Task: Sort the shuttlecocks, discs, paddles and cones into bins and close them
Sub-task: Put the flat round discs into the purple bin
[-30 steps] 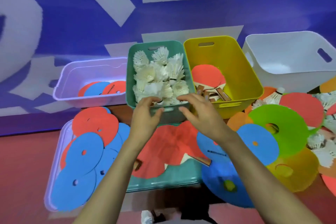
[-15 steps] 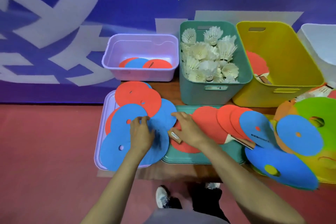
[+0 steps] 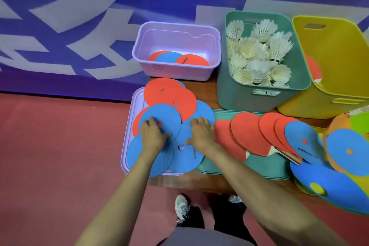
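Observation:
A heap of blue and red discs (image 3: pixel 169 110) lies on a lilac lid (image 3: pixel 134 106). My left hand (image 3: pixel 152 136) rests on the blue discs with fingers spread. My right hand (image 3: pixel 200 133) lies on the discs at the heap's right side, thumb at a disc's edge. The lilac bin (image 3: pixel 175 32) behind holds three discs. The green bin (image 3: pixel 239 98) is full of white shuttlecocks (image 3: pixel 259 54). The yellow bin (image 3: pixel 339 46) holds a red paddle (image 3: pixel 314 68). Red paddles (image 3: pixel 249 132) fan out over a green lid (image 3: pixel 259 168).
Large blue, orange and green flat cones (image 3: pixel 347 152) pile at the right edge. The low wooden table (image 3: pixel 189 182) ends just before my shoes (image 3: pixel 181 207). Red floor lies to the left, a blue and white wall behind.
Both hands left the green bin's front rim and came down to the left onto the disc heap. The view swung left and down. My right hand moved from a paddle onto the discs.

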Tool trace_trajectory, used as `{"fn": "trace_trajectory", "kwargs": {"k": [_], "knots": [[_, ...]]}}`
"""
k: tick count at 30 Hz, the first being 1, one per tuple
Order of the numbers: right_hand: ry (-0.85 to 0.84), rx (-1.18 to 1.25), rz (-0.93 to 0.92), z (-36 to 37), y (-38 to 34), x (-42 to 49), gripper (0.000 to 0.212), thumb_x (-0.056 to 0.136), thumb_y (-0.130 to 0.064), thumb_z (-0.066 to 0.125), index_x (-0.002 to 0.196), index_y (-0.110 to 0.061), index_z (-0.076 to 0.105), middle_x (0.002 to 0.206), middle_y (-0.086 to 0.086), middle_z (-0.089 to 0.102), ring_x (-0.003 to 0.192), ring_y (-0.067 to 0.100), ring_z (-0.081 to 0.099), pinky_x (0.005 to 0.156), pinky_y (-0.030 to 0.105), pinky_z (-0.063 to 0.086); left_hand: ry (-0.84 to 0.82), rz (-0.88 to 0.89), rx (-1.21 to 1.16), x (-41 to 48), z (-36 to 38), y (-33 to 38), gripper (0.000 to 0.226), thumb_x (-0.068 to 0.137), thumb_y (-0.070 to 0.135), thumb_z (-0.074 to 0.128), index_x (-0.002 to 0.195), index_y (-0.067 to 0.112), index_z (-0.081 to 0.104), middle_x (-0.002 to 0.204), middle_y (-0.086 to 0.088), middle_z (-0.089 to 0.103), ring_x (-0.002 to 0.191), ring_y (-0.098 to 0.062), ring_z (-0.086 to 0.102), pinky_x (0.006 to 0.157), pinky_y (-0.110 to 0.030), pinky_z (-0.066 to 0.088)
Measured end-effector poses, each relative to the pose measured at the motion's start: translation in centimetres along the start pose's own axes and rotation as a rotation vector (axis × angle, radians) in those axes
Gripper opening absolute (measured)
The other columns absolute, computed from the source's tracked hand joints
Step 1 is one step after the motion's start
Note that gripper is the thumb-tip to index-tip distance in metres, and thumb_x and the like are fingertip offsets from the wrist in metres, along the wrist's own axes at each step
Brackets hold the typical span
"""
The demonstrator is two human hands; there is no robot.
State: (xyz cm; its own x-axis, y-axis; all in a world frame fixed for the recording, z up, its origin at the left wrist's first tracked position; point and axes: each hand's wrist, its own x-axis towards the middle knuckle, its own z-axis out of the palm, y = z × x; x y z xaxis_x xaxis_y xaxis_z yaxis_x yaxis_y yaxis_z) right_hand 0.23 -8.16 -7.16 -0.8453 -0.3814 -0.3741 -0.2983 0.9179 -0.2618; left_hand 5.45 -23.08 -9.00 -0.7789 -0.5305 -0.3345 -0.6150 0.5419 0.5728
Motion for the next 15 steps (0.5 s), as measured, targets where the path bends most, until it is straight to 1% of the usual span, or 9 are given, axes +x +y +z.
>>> {"fn": "trace_trajectory", "kwargs": {"k": [2, 3, 5, 7, 9, 11, 13, 15], "knots": [[-0.021, 0.107, -0.001, -0.1, 0.3, 0.1, 0.05, 0.077, -0.027, 0.072, 0.119, -0.012, 0.05, 0.121, 0.011, 0.045, 0.117, 0.031, 0.042, 0.094, 0.038, 0.038, -0.026, -0.069, 0.078, 0.9, -0.7, -0.1, 0.1, 0.066, 0.033, 0.083, 0.143, 0.009, 0.025, 0.144, -0.018, 0.027, 0.133, -0.035, 0.025, 0.107, -0.044, 0.028], [-0.029, 0.187, 0.002, -0.2, 0.4, 0.1, 0.042, 0.08, -0.023, 0.069, 0.117, -0.013, 0.053, 0.119, 0.012, 0.046, 0.114, 0.031, 0.046, 0.091, 0.037, 0.041, -0.047, -0.103, 0.069, 1.3, -1.2, -0.2, 0.104, 0.065, 0.036, 0.084, 0.145, 0.011, 0.022, 0.146, -0.017, 0.026, 0.135, -0.034, 0.024, 0.108, -0.045, 0.027], [-0.03, 0.291, 0.009, -0.5, 0.6, 0.2, 0.031, 0.085, -0.017, 0.063, 0.114, -0.014, 0.056, 0.116, 0.012, 0.049, 0.109, 0.029, 0.052, 0.087, 0.036, 0.045, -0.07, -0.154, -0.036, 2.3, -1.8, -0.5, 0.102, 0.064, 0.035, 0.084, 0.143, 0.012, 0.024, 0.143, -0.016, 0.033, 0.132, -0.033, 0.03, 0.104, -0.044, 0.032], [-0.036, 0.321, 0.013, -0.9, 0.6, 0.3, 0.027, 0.086, -0.015, 0.061, 0.113, -0.014, 0.058, 0.116, 0.012, 0.054, 0.107, 0.029, 0.053, 0.086, 0.036, 0.045, -0.069, -0.194, -0.052, 2.8, -2.3, -0.7, 0.097, 0.065, 0.033, 0.084, 0.141, 0.009, 0.027, 0.139, -0.017, 0.038, 0.129, -0.034, 0.033, 0.1, -0.043, 0.036], [-0.047, 0.351, 0.024, -1.0, 0.4, 0.4, 0.024, 0.087, -0.015, 0.059, 0.11, -0.013, 0.059, 0.113, 0.01, 0.06, 0.104, 0.028, 0.055, 0.081, 0.035, 0.046, -0.075, -0.254, -0.007, 3.0, -2.5, -0.6, 0.098, 0.066, 0.032, 0.084, 0.141, 0.007, 0.025, 0.139, -0.018, 0.033, 0.13, -0.035, 0.03, 0.1, -0.044, 0.035], [-0.056, 0.405, 0.053, -1.1, 0.4, 0.4, 0.022, 0.088, -0.014, 0.058, 0.109, -0.013, 0.06, 0.11, 0.009, 0.064, 0.098, 0.025, 0.057, 0.074, 0.031, 0.044, -0.084, -0.331, -0.024, 3.2, -2.6, -0.3, 0.103, 0.062, 0.033, 0.086, 0.14, 0.006, 0.023, 0.139, -0.018, 0.029, 0.13, -0.036, 0.03, 0.103, -0.048, 0.037], [-0.049, 0.469, 0.075, -1.2, 0.4, 0.3, 0.022, 0.088, -0.014, 0.058, 0.109, -0.013, 0.062, 0.11, 0.007, 0.065, 0.097, 0.023, 0.058, 0.077, 0.032, 0.046, -0.094, -0.395, 0.001, 3.4, -3.0, -0.1, 0.106, 0.058, 0.037, 0.088, 0.138, 0.005, 0.025, 0.138, -0.019, 0.029, 0.13, -0.036, 0.031, 0.103, -0.05, 0.037], [-0.038, 0.5, 0.079, -1.4, 0.4, 0.2, 0.018, 0.087, -0.013, 0.059, 0.105, -0.013, 0.064, 0.106, 0.007, 0.067, 0.096, 0.024, 0.06, 0.08, 0.035, 0.049, -0.071, -0.431, 0.033, 3.5, -3.3, -0.2, 0.101, 0.058, 0.039, 0.088, 0.133, 0.003, 0.031, 0.134, -0.018, 0.032, 0.129, -0.035, 0.032, 0.103, -0.048, 0.037]]}}
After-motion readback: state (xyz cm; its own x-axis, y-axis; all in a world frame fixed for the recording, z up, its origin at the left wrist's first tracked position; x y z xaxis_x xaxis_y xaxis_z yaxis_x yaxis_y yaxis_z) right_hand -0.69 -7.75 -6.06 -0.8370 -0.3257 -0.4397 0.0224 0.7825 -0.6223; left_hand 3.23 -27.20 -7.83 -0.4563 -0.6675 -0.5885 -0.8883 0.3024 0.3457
